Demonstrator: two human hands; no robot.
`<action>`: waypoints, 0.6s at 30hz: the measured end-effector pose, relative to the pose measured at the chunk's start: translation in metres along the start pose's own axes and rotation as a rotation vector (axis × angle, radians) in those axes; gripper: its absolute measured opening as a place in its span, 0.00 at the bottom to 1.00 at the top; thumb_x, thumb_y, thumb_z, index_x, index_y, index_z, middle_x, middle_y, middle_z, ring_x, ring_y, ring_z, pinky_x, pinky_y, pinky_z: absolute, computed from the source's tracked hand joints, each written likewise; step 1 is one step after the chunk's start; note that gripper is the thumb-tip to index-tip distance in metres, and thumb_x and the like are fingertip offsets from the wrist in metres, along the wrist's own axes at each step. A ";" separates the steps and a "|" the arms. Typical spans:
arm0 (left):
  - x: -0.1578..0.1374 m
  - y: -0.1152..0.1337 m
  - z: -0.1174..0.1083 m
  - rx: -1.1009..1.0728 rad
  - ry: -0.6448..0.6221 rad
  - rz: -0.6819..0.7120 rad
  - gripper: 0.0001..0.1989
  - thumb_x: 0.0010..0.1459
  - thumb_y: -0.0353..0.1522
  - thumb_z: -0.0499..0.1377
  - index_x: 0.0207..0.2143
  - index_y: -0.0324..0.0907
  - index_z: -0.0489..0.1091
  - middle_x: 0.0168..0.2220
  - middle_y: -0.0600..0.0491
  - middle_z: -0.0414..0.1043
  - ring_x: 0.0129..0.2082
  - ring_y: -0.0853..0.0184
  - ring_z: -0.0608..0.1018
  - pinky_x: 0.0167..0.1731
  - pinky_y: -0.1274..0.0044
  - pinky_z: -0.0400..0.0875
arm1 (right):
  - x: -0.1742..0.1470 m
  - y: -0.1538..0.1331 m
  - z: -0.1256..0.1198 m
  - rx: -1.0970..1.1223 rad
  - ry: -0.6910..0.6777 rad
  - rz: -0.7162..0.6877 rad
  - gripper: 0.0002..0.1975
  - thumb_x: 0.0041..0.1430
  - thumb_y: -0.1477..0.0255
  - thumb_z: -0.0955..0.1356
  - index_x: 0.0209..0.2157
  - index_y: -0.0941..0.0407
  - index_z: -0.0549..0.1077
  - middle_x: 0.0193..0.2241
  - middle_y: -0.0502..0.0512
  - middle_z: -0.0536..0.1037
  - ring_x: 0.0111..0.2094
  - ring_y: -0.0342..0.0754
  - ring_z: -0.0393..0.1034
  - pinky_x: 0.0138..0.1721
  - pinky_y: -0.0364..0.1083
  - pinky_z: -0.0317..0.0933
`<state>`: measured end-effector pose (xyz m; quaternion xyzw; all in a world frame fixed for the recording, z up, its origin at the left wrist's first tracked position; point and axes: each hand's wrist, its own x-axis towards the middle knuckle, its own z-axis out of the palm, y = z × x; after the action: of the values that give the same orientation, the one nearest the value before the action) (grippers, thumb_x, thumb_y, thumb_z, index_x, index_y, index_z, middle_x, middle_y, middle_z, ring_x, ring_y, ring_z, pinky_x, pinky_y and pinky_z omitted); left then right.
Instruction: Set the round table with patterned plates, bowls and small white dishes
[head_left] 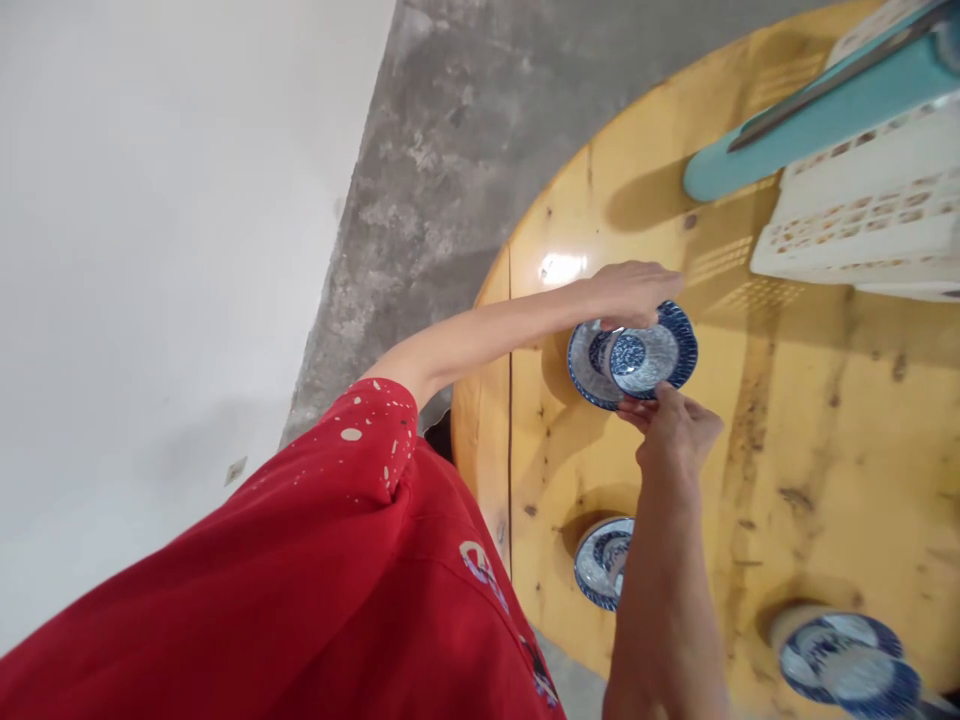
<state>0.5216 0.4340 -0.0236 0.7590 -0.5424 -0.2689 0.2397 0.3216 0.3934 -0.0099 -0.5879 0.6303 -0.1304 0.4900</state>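
Note:
A blue-and-white patterned bowl is held between my two hands. My left hand grips its far-left rim with bent fingers. On the opposite side, my right hand pinches the rim between thumb and fingers. Partly beneath this bowl shows another blue-and-white dish, overlapped by it; whether the two touch, I cannot tell. Past my right forearm, a similar blue-and-white dish sits on the wooden table, partly covered by the arm.
More blue-and-white dishes stand at the lower right. A white perforated plastic basket occupies the upper right, beside a long turquoise object. The table's rounded edge borders a grey concrete floor, with a white wall beyond.

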 end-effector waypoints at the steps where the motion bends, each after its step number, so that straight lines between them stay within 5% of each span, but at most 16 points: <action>1: 0.000 0.000 -0.001 -0.014 0.006 -0.001 0.15 0.43 0.19 0.63 0.33 0.41 0.79 0.33 0.46 0.79 0.36 0.58 0.78 0.33 0.69 0.68 | 0.000 0.000 -0.001 -0.006 0.002 -0.014 0.10 0.58 0.77 0.66 0.23 0.61 0.69 0.16 0.51 0.69 0.20 0.45 0.70 0.24 0.41 0.71; 7: 0.000 0.001 0.002 -0.113 0.045 -0.017 0.20 0.42 0.19 0.65 0.37 0.46 0.79 0.41 0.47 0.81 0.43 0.57 0.78 0.41 0.68 0.72 | 0.002 0.004 -0.001 -0.036 0.023 -0.067 0.05 0.52 0.81 0.66 0.24 0.61 0.69 0.15 0.50 0.70 0.19 0.43 0.69 0.23 0.40 0.70; 18: -0.002 0.003 -0.002 -0.164 0.043 -0.030 0.21 0.40 0.17 0.65 0.35 0.47 0.77 0.40 0.47 0.80 0.47 0.55 0.78 0.43 0.67 0.74 | 0.003 0.005 0.000 -0.049 0.027 -0.086 0.04 0.49 0.79 0.67 0.23 0.60 0.69 0.16 0.51 0.71 0.17 0.44 0.68 0.23 0.40 0.70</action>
<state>0.5208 0.4350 -0.0198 0.7506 -0.5016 -0.2995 0.3087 0.3191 0.3922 -0.0147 -0.6246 0.6139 -0.1439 0.4607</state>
